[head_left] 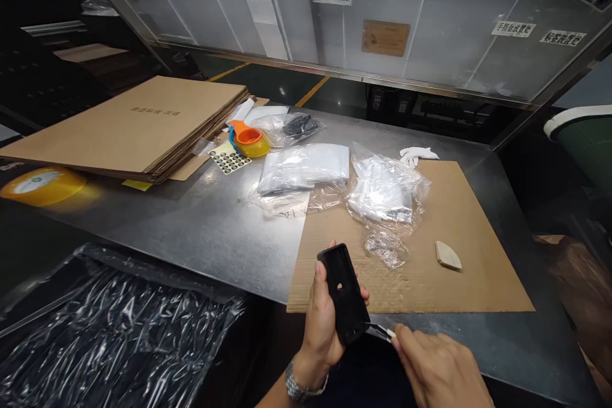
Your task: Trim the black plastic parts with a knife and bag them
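My left hand is closed around a flat black plastic part with a small hole in its middle, holding it upright over the near table edge. My right hand pinches a thin dark tool with a white tip against the part's lower right corner. A watch sits on my left wrist. Just beyond the hands lies a brown cardboard sheet on the metal table.
On the cardboard sheet rest crumpled clear plastic bags and a small beige wedge. Further back are a flat white bag, an orange-and-yellow tape dispenser, a sticker sheet, a white glove. Stacked cardboard lies left; black plastic film lower left.
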A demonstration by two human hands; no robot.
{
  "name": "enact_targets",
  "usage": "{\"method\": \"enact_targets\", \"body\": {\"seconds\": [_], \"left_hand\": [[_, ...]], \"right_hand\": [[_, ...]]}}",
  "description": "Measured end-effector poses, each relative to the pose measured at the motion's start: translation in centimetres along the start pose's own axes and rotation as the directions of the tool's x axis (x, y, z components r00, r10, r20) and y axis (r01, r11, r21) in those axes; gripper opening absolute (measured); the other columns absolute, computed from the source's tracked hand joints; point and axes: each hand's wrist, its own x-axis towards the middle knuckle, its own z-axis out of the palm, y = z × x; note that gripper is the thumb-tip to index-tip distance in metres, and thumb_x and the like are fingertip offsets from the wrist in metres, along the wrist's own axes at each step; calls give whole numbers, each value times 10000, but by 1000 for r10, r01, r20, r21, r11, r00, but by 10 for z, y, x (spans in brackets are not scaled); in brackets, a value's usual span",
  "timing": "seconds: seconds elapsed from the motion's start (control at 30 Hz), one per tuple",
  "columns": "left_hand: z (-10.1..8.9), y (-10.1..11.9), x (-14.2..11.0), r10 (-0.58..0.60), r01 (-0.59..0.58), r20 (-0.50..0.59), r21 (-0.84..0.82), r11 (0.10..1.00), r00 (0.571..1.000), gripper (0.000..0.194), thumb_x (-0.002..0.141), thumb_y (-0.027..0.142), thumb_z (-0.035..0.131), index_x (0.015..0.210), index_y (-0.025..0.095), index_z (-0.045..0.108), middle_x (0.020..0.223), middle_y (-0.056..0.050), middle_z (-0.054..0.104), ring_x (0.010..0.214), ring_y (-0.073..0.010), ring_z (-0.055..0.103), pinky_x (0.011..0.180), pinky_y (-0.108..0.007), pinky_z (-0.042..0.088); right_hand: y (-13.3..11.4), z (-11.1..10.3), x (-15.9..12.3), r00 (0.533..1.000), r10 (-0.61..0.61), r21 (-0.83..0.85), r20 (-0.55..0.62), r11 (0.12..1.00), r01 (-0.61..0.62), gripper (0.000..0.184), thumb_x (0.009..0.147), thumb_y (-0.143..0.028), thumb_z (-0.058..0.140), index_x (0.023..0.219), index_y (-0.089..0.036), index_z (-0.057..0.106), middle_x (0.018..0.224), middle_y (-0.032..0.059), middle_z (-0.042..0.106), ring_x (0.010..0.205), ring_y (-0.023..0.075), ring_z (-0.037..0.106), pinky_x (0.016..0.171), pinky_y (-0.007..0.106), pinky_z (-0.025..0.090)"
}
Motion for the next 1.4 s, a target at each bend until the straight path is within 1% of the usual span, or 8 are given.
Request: {"method": "enact_targets", "body": {"seconds": [0.3, 0.37, 0.47, 0.53, 0.67, 0.83, 1.03, 1.4], "left_hand": [[-1, -9, -4, 176, -177, 21, 126, 976, 984, 688, 779, 591, 486, 1370, 307, 275, 770, -18, 595, 565, -153, 589, 446, -241, 469], [-3, -13, -4, 257, -264, 68, 109, 958, 964, 736, 750, 595, 527, 1370, 281, 286, 784, -29, 608, 581, -161, 591, 479, -257, 481], [-3, -14, -2, 305, -314, 137, 45, 948, 942, 767, 727, 603, 551, 1370, 287, 278, 791, -27, 616, 583, -160, 584, 503, -262, 478], [-2, -10, 2, 235, -237, 155, -2, 971, 960, 702, 762, 599, 505, 1363, 324, 268, 772, -9, 610, 583, -159, 585, 495, -256, 471], [-3, 0, 13, -25, 33, 104, -69, 997, 994, 509, 828, 559, 425, 1252, 277, 422, 722, -2, 615, 558, -148, 602, 481, -234, 469], [-9, -8, 23, -385, 385, 6, -37, 922, 923, 554, 832, 592, 371, 792, 89, 599, 584, -104, 651, 507, -166, 619, 528, -243, 494], [-6, -28, 20, -598, 602, 67, -45, 798, 798, 561, 841, 572, 384, 695, 76, 601, 544, -85, 628, 456, -157, 594, 479, -247, 467], [-4, -38, 11, -640, 642, 47, -43, 766, 767, 495, 804, 551, 491, 667, 89, 602, 541, -54, 603, 451, -127, 560, 447, -212, 428]], "right_hand": [[4, 18, -11, 923, 204, 230, 325, 930, -287, 377, 952, -322, 250, 660, -214, 464, 428, -48, 462, 349, 103, 452, 412, 256, 161], [5, 23, -12, 798, 219, 451, 561, 728, -516, 415, 948, -415, 243, 695, -206, 496, 443, -47, 433, 404, 96, 440, 428, 222, 211], [4, 34, -15, 613, -67, 614, 787, 165, -772, 485, 902, -560, 297, 786, -173, 565, 435, -72, 377, 373, 58, 331, 398, 178, 231], [2, 39, -16, 618, -196, 621, 761, -57, -782, 514, 858, -601, 376, 765, -143, 591, 448, -72, 385, 364, 35, 289, 385, 164, 219], [9, 41, -13, 705, -101, 683, 701, -186, -706, 508, 852, -610, 373, 808, -141, 563, 452, -70, 408, 352, 37, 301, 366, 162, 209], [24, 30, -4, 779, 319, 769, 540, 188, -611, 327, 855, -492, 470, 744, -184, 474, 594, -62, 374, 507, 69, 350, 469, 182, 296], [8, 18, 6, 919, 194, 543, 344, 757, -363, 285, 873, -371, 485, 650, -195, 465, 575, -38, 502, 512, 93, 437, 506, 220, 258], [1, 17, 9, 925, 135, 349, 355, 899, -265, 374, 844, -521, 489, 643, -206, 490, 557, -29, 610, 471, 124, 557, 470, 235, 227]]}}
